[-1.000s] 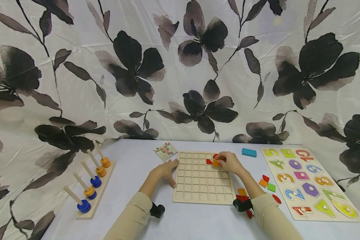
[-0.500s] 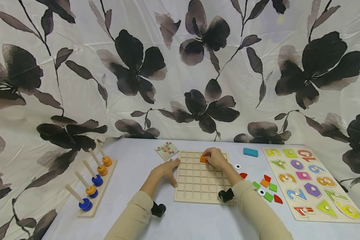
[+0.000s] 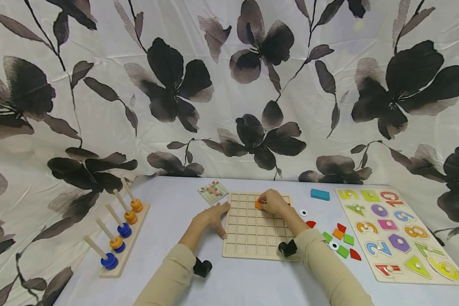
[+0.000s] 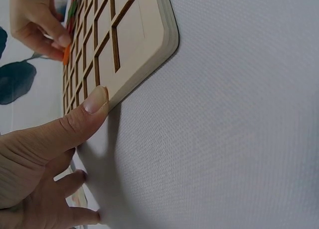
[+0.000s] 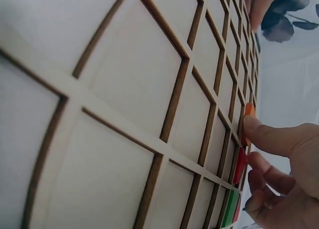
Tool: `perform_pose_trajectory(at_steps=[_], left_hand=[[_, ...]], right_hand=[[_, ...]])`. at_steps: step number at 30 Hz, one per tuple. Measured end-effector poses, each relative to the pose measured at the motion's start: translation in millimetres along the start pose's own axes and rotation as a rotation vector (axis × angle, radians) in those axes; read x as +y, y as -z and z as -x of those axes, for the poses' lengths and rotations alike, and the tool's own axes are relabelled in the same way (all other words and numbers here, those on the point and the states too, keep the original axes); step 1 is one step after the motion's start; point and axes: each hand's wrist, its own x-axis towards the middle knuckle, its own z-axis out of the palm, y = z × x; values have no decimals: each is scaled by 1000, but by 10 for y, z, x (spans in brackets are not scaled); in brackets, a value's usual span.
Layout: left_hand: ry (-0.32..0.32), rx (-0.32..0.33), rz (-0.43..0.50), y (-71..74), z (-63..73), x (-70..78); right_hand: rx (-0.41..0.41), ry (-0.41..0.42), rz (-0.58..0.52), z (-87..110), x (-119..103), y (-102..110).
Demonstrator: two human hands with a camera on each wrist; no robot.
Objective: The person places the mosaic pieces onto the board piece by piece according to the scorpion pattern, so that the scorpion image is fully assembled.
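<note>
A light wooden grid board [image 3: 248, 238] lies on the table in the middle of the head view. At its far edge my right hand [image 3: 274, 201] pinches an orange tile [image 3: 258, 205] over a cell. The right wrist view shows thumb and forefinger on that orange tile [image 5: 249, 110], low at the board. A red piece [image 5: 240, 165] and a green piece [image 5: 229, 209] sit in cells beside it, partly under the hand. My left hand [image 3: 213, 218] rests at the board's left side. Its thumb touches the rim and the other fingers are spread on the cloth.
Loose green, red and orange pieces [image 3: 343, 251] lie right of the board. A number puzzle [image 3: 399, 263] is farther right, a blue block [image 3: 320, 194] behind. At the back left lies a pattern card [image 3: 213, 192]; a peg stacker [image 3: 128, 246] with rings stands far left.
My right hand has moved left along the board's far edge with an orange tile, and its arm has uncovered loose pieces at the right. The left hand stays at the rim.
</note>
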Motion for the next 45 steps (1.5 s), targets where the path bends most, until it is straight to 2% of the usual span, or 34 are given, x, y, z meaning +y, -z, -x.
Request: perform_pose_trajectory(at_steps=[5,9,12,17,22,26,35,40,45], left_hand=[[-17,3,-7,-6,4,18],[-27,4,-3,-12,-1,22],[-31,3,-4,-12,-2,27],[-15,1,-1,-14,-14,31],[-16,1,-1,-27,-24,32],[-21,4,7,-32,-22,30],[-6,14,25,-34,-23,0],[-9,13,18,-21,-3,11],[-4,10,6,-4,16,25]], right_hand=[[-5,9,83,17,12,32],[-6,-28,111,32,3,34],[22,-37,113,70,-3,25],[89,15,104,189,49,40],[97,4,17,395,197,143],[90,-34,-45,608,320,279],[75,-171,-83,1155,588,505],[96,-263,-66,1428,794,651],[90,-366,-5,1586,997,760]])
